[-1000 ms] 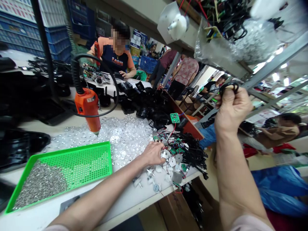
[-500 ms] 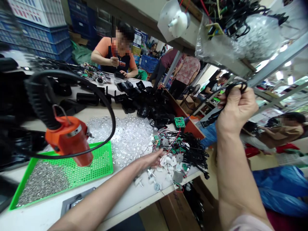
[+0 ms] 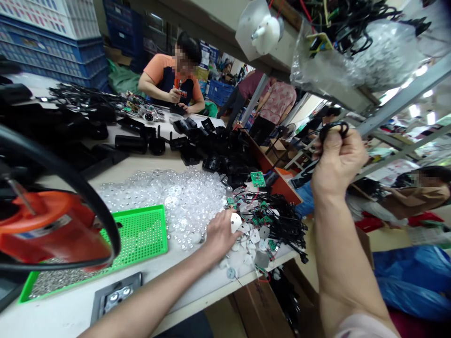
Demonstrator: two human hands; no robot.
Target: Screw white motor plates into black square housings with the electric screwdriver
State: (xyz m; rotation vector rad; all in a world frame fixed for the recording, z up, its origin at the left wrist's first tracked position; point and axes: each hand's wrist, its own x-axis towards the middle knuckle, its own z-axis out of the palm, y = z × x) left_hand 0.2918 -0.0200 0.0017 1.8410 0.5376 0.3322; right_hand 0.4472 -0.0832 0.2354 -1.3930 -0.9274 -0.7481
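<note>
My left hand [image 3: 221, 231] is low over the pile of parts, its fingers closed at the edge of a white round plastic piece [image 3: 235, 222] with small holes. Around it lie more white pieces, green circuit boards [image 3: 258, 179] and thin red wires. Raised at the right, my right hand [image 3: 338, 157] is closed in a fist round a looped black cable [image 3: 334, 127]. Black cables with plugs [image 3: 296, 225] lie heaped at the table's right edge. Clear plastic parts [image 3: 190, 202] spread out just left of my left hand.
An orange power screwdriver [image 3: 52, 230] hangs at the left before a green perforated tray [image 3: 160, 230] of screws. A grey metal fixture [image 3: 100, 298] sits near the front edge. Black housings [image 3: 225, 150] pile up behind. A co-worker [image 3: 176, 75] sits across the table.
My left hand has drawn up and back a little and now grips a white piece. My right hand has shifted slightly left with the cable. The hanging screwdriver has swung left and nearer.
</note>
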